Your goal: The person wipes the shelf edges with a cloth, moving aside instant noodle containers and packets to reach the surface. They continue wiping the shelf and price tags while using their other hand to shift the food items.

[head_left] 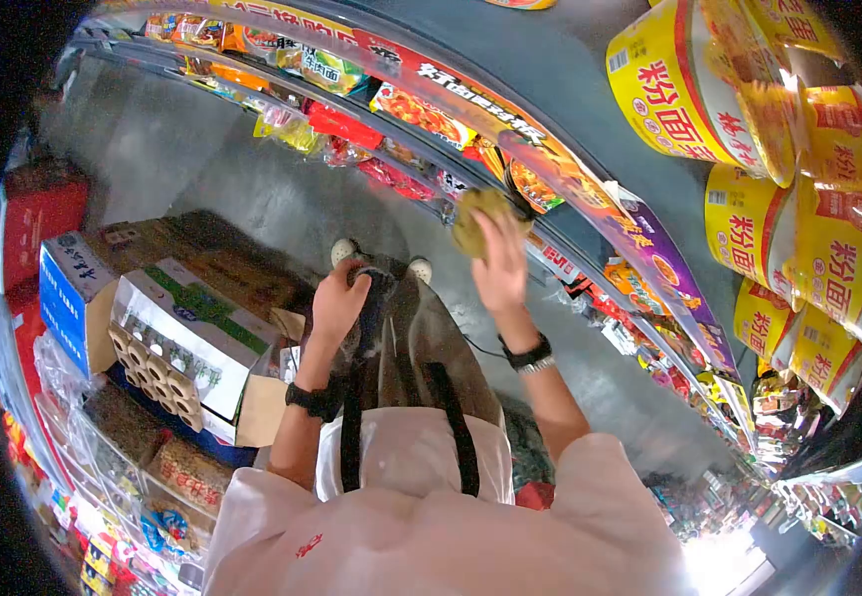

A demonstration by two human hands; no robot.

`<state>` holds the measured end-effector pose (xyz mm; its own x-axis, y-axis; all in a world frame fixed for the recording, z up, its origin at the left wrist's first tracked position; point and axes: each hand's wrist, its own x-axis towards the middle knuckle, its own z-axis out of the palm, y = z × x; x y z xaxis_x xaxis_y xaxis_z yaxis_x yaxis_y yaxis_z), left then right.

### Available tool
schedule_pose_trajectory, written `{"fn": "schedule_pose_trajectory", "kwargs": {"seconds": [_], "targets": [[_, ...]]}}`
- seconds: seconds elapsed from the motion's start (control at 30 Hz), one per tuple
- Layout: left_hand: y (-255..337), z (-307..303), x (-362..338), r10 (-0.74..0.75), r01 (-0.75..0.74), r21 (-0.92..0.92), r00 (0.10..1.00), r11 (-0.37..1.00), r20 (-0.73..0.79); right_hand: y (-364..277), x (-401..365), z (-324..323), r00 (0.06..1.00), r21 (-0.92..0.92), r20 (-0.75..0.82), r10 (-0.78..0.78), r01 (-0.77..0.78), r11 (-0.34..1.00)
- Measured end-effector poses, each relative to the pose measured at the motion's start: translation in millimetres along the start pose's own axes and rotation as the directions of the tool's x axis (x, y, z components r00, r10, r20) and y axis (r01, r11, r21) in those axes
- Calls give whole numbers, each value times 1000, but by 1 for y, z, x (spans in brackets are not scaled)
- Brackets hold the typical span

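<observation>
Both arms (pixel 558 405) extended forward, left fingers (pixel 359 285) curled, right fingers (pixel 496 238) straighter and slightly farther forward

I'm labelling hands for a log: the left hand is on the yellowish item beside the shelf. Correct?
Not quite: the head view shows that it's the right hand on the yellowish item beside the shelf.

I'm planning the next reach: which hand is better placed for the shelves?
Probably the right hand: holding a yellowish cloth, it looks nearer the shelves; the left hand is farther off.
</observation>
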<state>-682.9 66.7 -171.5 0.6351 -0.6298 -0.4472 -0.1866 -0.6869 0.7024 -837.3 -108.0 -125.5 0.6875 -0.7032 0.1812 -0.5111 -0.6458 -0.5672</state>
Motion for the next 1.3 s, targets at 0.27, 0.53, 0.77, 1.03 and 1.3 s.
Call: {"fn": "schedule_pose_trajectory", "kwargs": {"seconds": [0.27,0.53,0.77,1.03,1.3], "targets": [[-6,0,-1,56,-57,-18,998,998,-28,-12,85,97,972,-125,-122,-201,186,975],[-18,-7,7,29,-30,57,1000,998,7,-19,99,102,975,-176,-160,-156,128,976],[5,-9,10,87,-89,35,994,995,64,1,70,72,984,-246,-114,-135,104,964],[8,1,8,105,-108,44,991,993,80,37,10,36,993,-372,-115,-39,-7,928],[12,14,0,148,-148,4,986,989,83,74,-31,0,997,-427,-69,-22,-10,904]]}}
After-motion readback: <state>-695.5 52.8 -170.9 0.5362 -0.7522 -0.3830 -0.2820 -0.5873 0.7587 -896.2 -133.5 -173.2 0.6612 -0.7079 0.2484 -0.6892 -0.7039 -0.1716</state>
